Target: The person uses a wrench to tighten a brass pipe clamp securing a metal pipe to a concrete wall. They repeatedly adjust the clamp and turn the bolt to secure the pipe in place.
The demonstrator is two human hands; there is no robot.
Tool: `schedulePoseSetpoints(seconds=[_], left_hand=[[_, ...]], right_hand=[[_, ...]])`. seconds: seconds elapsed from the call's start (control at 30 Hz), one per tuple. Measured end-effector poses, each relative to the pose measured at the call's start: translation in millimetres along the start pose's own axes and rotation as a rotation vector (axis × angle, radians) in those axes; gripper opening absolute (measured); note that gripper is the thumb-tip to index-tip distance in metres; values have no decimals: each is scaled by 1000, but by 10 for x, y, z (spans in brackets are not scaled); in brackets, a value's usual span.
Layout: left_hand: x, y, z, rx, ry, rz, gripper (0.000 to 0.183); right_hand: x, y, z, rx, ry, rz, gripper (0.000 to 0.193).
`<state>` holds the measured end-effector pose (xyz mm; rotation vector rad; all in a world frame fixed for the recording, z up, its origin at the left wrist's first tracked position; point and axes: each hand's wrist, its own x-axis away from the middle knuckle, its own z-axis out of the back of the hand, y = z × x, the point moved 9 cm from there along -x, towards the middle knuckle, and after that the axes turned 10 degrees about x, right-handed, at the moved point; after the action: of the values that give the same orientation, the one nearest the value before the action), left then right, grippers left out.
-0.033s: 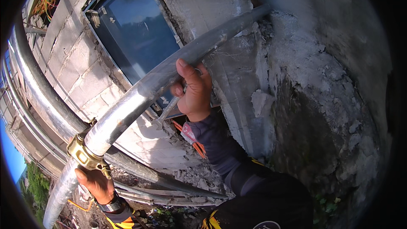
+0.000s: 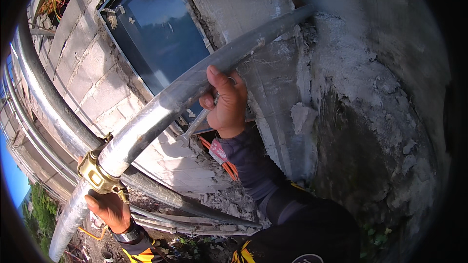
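A long galvanized scaffold pipe (image 2: 141,129) slants from the lower left up to the concrete at the upper right. Around it sits a gold-coloured scaffold clamp (image 2: 100,173), next to another pipe behind. Just below the clamp, my left hand (image 2: 113,213) is closed round the pipe, its thumb on the near side and most fingers hidden. Farther up, my right hand (image 2: 228,104) presses thumb and fingers against the pipe's underside. Its curled fingers also hold a metal wrench (image 2: 196,125), whose open jaw points down to the left.
Behind the pipe stands a block wall (image 2: 92,83) with a blue-tinted window (image 2: 161,34). More curved pipes (image 2: 48,97) run along the left. Orange conduits (image 2: 226,165) poke out below the window. Rough broken concrete (image 2: 375,97) rises at right; rubble and plants lie beneath.
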<state>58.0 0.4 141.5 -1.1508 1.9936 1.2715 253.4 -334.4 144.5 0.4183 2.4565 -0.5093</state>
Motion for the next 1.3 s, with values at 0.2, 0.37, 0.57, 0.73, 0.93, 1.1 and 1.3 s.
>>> schedulePoseSetpoints(seconds=[0.2, 0.37, 0.57, 0.73, 0.93, 1.1, 1.3], left_hand=[[-9, 692, 136, 697, -15, -115, 92], [-70, 1300, 600, 709, -30, -286, 59], [-54, 1313, 710, 687, -86, -392, 63], [-75, 1313, 525, 692, 15, -285, 47], [-89, 1204, 311, 699, -103, -180, 37], [23, 1083, 424, 633, -28, -264, 33], [29, 1012, 341, 437, -48, -268, 39]], right_hand=[[12, 20, 13, -41, 9, -1, 22], [-10, 50, 28, -9, -91, -8, 30], [-88, 70, 38, -34, -190, 37, 40], [-89, 54, 49, 48, -118, 24, 42], [-113, 96, 197, -17, -123, -34, 25], [-56, 45, 159, 122, -214, 100, 48], [301, 327, 407, 211, -151, -164, 52]])
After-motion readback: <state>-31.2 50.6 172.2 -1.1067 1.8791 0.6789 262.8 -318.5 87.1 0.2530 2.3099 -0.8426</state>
